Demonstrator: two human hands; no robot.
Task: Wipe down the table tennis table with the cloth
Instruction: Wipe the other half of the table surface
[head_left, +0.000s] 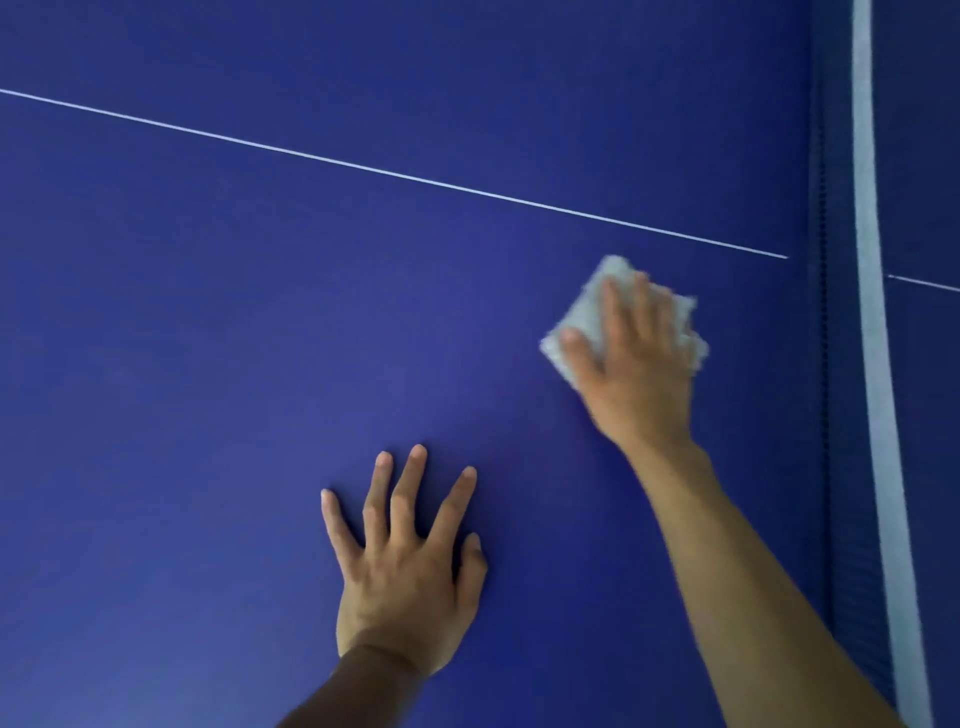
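Reaching forward, right hand (636, 379) presses cloth (582, 317) flat-fingered; left hand (410, 571) lies splayed on table (208, 312).

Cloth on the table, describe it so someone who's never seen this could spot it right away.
Start at the blue table tennis table and follow its thin white line toward the net. Just below that line's end, the right hand presses flat on the cloth, the only pale grey, fuzzy patch there.

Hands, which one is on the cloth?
The right hand, flat on the pale cloth near the net; the left hand rests bare on the blue table.
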